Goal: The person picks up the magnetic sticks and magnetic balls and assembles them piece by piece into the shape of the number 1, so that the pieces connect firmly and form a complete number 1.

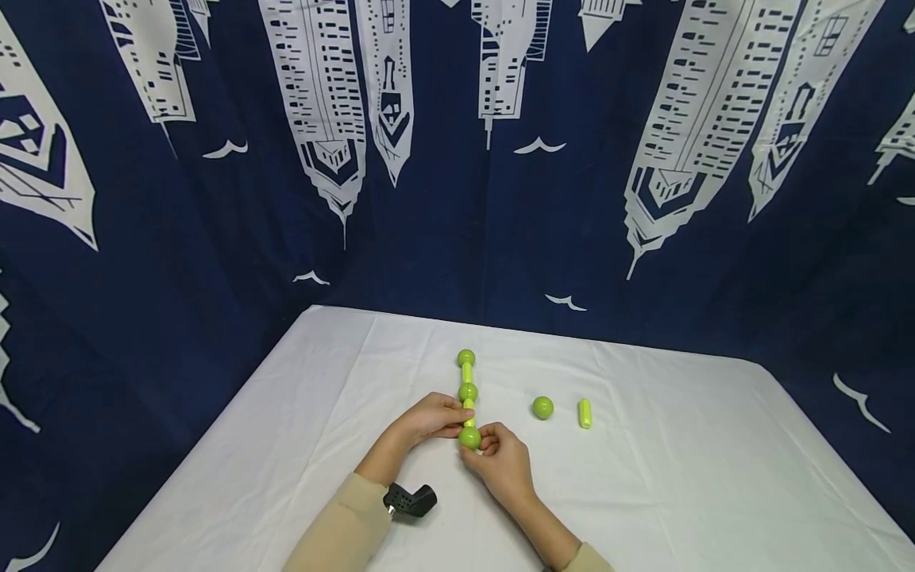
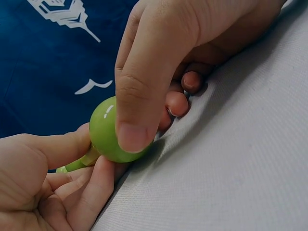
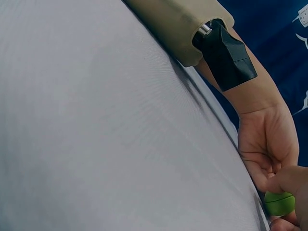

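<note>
On the white-covered table, a chain of green balls and yellow-green rods points away from me. Its far ball [image 1: 466, 357] joins a rod [image 1: 467, 372] that runs to the middle ball [image 1: 468, 392]. My left hand [image 1: 432, 415] pinches the nearer rod between thumb and fingers, just behind the near ball [image 1: 469, 438]. That ball is gripped by my right hand [image 1: 504, 463], thumb on the near side and curled fingers on the right. In the left wrist view, the right thumb lies across the shiny ball [image 2: 102, 129]. Fingers partly cover the ball [image 3: 279, 204] in the right wrist view.
A loose green ball [image 1: 542, 407] lies right of the chain, and a loose yellow-green rod [image 1: 584, 413] lies farther right. A black wrist camera [image 1: 411, 500] sticks out from the left sleeve. Behind the table [image 1: 686, 445] hangs a navy cloth [image 1: 457, 238] printed with white buildings.
</note>
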### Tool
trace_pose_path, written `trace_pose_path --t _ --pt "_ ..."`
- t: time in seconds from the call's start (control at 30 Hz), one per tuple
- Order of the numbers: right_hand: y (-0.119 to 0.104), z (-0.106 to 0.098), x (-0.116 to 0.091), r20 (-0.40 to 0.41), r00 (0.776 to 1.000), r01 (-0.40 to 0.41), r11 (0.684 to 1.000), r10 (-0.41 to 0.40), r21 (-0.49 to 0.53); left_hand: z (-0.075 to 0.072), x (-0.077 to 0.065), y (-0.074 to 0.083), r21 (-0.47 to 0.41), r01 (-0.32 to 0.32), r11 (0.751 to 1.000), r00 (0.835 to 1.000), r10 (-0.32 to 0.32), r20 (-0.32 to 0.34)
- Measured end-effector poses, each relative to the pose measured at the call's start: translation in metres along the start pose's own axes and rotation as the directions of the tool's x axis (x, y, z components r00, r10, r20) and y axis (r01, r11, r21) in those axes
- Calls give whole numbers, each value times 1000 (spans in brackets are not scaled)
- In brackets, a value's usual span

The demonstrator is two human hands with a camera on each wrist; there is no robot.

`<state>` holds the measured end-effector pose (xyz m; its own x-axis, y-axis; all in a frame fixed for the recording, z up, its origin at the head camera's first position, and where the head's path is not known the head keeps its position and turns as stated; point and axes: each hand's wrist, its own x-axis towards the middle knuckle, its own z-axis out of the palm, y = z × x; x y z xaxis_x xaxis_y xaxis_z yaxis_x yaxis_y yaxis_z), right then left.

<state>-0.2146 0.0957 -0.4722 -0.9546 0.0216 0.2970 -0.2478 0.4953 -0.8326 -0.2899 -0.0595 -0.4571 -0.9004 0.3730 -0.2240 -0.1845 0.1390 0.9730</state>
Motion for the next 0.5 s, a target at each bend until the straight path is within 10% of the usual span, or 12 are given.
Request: trace_pose_path --t 0.5 --pt "0 0 1 0 1000 -6 1000 6 3 2 3 0 6 22 1000 1000 -22 -20"
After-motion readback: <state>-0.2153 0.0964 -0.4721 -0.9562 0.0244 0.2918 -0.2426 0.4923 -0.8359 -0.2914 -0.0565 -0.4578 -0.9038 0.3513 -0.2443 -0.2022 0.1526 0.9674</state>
